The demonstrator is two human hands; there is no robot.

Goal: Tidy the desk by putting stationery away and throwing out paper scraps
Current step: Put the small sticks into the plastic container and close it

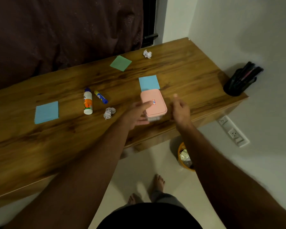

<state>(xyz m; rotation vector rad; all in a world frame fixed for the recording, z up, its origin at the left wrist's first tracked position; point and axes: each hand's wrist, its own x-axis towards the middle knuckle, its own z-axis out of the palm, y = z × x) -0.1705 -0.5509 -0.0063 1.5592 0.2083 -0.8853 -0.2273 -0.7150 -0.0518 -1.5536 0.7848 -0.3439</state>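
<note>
Wood-grain table against white corner walls; pink-lidded rectangular plastic box near front edge, left hand touching it with fingers spread, right hand beside, loosely curled, empty.

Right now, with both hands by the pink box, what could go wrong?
1. The pink-lidded box sits near the desk's front edge; a clumsy pull by the left hand might tip it onto the floor.
2. The blue sticky note lies partly under the box and could crease or get dragged along.
3. The right hand looks blurred, so a hasty reach may knock the box.
</note>
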